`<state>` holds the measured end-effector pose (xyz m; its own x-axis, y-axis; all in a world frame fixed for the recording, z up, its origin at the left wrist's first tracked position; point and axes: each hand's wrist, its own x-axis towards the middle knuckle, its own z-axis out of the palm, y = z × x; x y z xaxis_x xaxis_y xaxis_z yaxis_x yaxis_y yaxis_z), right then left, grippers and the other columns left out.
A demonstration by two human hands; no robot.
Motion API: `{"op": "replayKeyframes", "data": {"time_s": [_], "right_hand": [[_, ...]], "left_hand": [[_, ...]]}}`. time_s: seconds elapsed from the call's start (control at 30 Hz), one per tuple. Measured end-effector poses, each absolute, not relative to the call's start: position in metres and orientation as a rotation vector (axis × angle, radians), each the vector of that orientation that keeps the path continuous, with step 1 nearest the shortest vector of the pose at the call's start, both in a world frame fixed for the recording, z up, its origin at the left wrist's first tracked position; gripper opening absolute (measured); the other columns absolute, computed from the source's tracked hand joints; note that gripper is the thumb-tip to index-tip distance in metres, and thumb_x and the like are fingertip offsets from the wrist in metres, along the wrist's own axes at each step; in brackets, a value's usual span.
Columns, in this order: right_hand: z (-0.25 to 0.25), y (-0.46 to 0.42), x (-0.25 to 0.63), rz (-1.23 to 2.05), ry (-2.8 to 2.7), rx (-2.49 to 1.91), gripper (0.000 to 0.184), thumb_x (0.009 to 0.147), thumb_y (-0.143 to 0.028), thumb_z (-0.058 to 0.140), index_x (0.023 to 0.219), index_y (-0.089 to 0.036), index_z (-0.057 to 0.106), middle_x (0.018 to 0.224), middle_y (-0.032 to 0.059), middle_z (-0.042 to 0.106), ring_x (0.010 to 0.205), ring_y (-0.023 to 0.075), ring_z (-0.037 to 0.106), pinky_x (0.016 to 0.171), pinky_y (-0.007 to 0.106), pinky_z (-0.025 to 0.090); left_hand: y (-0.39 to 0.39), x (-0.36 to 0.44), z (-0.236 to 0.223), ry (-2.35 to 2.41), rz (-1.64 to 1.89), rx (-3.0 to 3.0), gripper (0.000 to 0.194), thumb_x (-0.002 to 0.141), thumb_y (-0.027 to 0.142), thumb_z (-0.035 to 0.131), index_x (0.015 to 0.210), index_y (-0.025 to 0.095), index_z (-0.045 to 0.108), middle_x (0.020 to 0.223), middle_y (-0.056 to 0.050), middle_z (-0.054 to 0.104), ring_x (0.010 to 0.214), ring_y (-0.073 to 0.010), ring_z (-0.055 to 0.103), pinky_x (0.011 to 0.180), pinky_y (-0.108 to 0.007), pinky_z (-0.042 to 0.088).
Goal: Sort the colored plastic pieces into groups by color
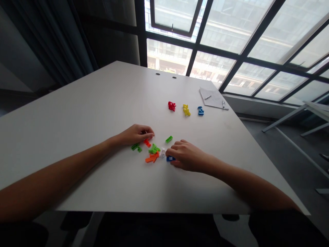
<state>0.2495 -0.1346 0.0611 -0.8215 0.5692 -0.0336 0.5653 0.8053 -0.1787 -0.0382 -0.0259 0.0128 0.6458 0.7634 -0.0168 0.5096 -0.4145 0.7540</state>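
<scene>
On the white table, my right hand (186, 156) has its fingers closed around a blue plastic block (170, 159). Beside its fingertips lies a white piece (162, 153). My left hand (135, 134) rests to the left with curled fingers; a thin pale bit shows at the fingertips, too small to name. Just under that hand are a red-orange piece (147, 143) and dark green pieces (136, 147). Between the hands, a light green piece (154, 149) touches or overlaps orange pieces (152, 157). A single green block (169, 139) lies apart, a little farther back.
Farther back stand small groups of red pieces (172, 106), yellow pieces (186, 110) and blue pieces (200, 110). Paper (213, 98) with pens lies by the table's right edge. Two round cable holes (157, 74) are at the far edge, before the windows.
</scene>
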Motion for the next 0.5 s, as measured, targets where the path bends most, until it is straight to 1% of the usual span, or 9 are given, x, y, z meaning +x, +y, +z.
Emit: {"op": "replayKeyframes", "data": {"time_s": [0.07,0.13,0.2,0.23,0.3,0.37,0.43,0.5], "right_hand": [[0.065,-0.119,0.262,0.351,-2.827,-0.961,0.02,0.095,-0.021,0.074,0.114,-0.02,0.068,0.101,0.0075,0.077,0.091,0.0215,0.069,0.086,0.034,0.049],[0.065,-0.094,0.283,0.347,-2.629,-1.078,0.021,0.095,-0.025,0.075,0.115,-0.021,0.068,0.104,0.0072,0.077,0.089,0.0202,0.07,0.082,0.031,0.05],[0.057,-0.063,0.31,0.23,-2.469,-1.244,0.021,0.095,-0.029,0.075,0.114,-0.021,0.069,0.103,0.007,0.077,0.083,0.0197,0.069,0.077,0.03,0.05],[0.05,-0.047,0.325,0.164,-2.404,-1.343,0.02,0.095,-0.028,0.074,0.113,-0.021,0.07,0.102,0.0072,0.078,0.081,0.0199,0.069,0.077,0.031,0.05],[0.032,-0.018,0.357,0.012,-2.27,-1.57,0.014,0.095,-0.023,0.069,0.107,-0.019,0.073,0.102,0.0092,0.078,0.082,0.0213,0.069,0.081,0.034,0.051],[0.014,0.004,0.386,-0.104,-2.151,-1.781,0.017,0.094,-0.019,0.064,0.107,-0.017,0.075,0.105,0.0126,0.078,0.087,0.024,0.069,0.087,0.037,0.052],[0.0,0.017,0.407,-0.165,-2.088,-1.836,0.024,0.094,-0.018,0.06,0.112,-0.014,0.076,0.109,0.0154,0.077,0.093,0.0264,0.07,0.093,0.039,0.053],[-0.01,0.024,0.42,-0.201,-2.036,-1.816,0.029,0.094,-0.017,0.058,0.116,-0.013,0.076,0.118,0.0179,0.074,0.099,0.027,0.069,0.097,0.04,0.053]], "left_hand": [[-0.026,-0.038,0.013,0.976,0.423,2.102,0.046,0.095,0.062,0.063,0.105,0.021,0.08,0.086,-0.005,0.074,0.077,-0.0175,0.064,0.068,-0.027,0.049],[-0.026,-0.039,0.013,0.978,0.417,2.102,0.047,0.095,0.063,0.063,0.104,0.021,0.08,0.086,-0.005,0.074,0.078,-0.0175,0.064,0.069,-0.027,0.049],[-0.026,-0.038,0.014,0.99,0.418,2.097,0.047,0.094,0.064,0.063,0.104,0.021,0.08,0.086,-0.005,0.074,0.078,-0.0176,0.064,0.069,-0.027,0.05],[-0.026,-0.038,0.014,0.995,0.42,2.094,0.048,0.094,0.065,0.064,0.103,0.021,0.08,0.086,-0.005,0.074,0.078,-0.0177,0.064,0.069,-0.027,0.05],[-0.027,-0.038,0.015,0.996,0.428,2.093,0.048,0.093,0.065,0.063,0.102,0.021,0.081,0.085,-0.005,0.074,0.077,-0.0178,0.064,0.068,-0.027,0.05],[-0.027,-0.037,0.014,0.989,0.43,2.103,0.047,0.094,0.064,0.063,0.102,0.021,0.08,0.085,-0.005,0.074,0.077,-0.0176,0.064,0.068,-0.026,0.05],[-0.027,-0.037,0.013,0.98,0.431,2.114,0.045,0.095,0.063,0.062,0.103,0.022,0.08,0.086,-0.005,0.075,0.077,-0.0175,0.065,0.068,-0.026,0.05],[-0.026,-0.037,0.012,0.975,0.436,2.121,0.045,0.096,0.062,0.062,0.104,0.022,0.08,0.088,-0.005,0.076,0.078,-0.0176,0.065,0.069,-0.026,0.05]]}}
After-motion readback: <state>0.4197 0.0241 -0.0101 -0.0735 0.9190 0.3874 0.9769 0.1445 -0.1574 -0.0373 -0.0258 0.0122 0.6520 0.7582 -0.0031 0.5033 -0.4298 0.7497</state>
